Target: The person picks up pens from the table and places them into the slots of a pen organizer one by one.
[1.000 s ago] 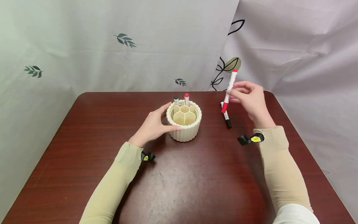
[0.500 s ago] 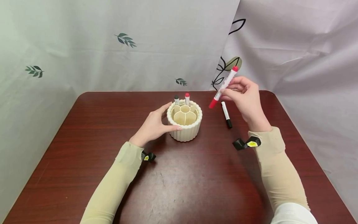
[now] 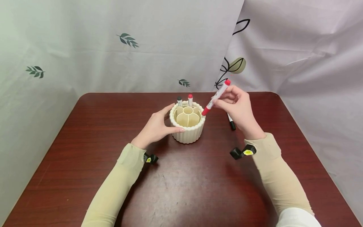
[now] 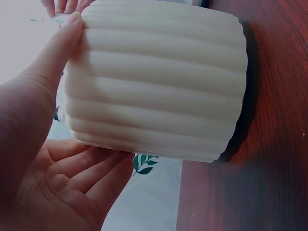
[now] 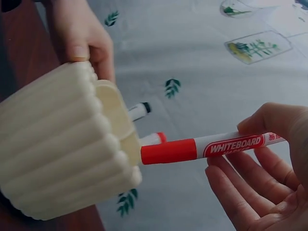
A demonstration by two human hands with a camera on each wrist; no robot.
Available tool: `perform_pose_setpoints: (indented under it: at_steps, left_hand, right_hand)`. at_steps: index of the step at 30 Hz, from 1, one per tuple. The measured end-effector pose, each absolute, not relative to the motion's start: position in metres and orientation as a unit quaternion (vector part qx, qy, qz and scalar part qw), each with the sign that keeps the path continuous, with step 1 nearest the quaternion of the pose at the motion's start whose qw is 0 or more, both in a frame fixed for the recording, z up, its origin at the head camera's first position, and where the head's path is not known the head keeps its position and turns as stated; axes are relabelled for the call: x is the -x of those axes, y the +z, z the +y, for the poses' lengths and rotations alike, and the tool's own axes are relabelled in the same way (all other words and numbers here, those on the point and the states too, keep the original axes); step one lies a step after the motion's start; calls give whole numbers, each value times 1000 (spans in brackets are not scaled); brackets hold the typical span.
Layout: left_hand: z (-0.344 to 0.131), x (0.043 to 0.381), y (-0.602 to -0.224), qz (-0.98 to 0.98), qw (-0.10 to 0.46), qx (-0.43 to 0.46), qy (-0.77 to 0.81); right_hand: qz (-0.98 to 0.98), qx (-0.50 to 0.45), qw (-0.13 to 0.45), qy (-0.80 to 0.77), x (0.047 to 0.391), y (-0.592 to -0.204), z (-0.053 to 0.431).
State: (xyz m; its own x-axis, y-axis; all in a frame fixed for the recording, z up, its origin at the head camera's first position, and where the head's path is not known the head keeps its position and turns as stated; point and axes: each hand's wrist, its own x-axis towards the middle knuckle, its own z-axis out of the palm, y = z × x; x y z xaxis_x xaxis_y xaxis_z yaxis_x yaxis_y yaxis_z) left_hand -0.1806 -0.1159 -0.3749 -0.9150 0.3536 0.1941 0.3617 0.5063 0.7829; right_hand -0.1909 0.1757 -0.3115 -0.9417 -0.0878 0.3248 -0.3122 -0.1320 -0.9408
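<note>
A cream, ribbed pen holder (image 3: 187, 136) with a scalloped rim and inner compartments stands upright on the table. My left hand (image 3: 153, 127) grips its left side, thumb at the front rim and fingers behind. In the holder's back compartments stand a black-capped marker (image 3: 179, 101) and a red-capped marker (image 3: 190, 100). Between thumb and fingers, my right hand (image 3: 239, 105) pinches a red whiteboard marker (image 3: 217, 95), tilted with its red cap (image 5: 168, 152) down at the holder's right rim. Whether the cap touches the rim, I cannot tell.
A black-capped marker (image 3: 232, 125) lies on the dark red-brown table (image 3: 181, 183), partly hidden behind my right hand. Pale curtains (image 3: 158, 47) with leaf prints hang behind and beside the table.
My right hand has carried the red marker leftward from above the lying black marker to the holder's right rim, tilting it more. My left hand and the holder have stayed in place.
</note>
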Motion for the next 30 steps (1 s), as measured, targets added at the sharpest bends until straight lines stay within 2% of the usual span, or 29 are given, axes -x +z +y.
perform_pose_setpoints:
  at_steps: [14,21,30]
  left_hand:
    - [-116,181,-376,-868,9,205,-451]
    - [-116,182,-375,-871,18,208,-445]
    - [-116,181,-375,-875,10,204,-439]
  right_hand:
    - [-785,-157,75,595,202,-342,156]
    - [-827,-152,91,534,207,-350,152]
    - [-849,-150,80,500,209,-357,150]
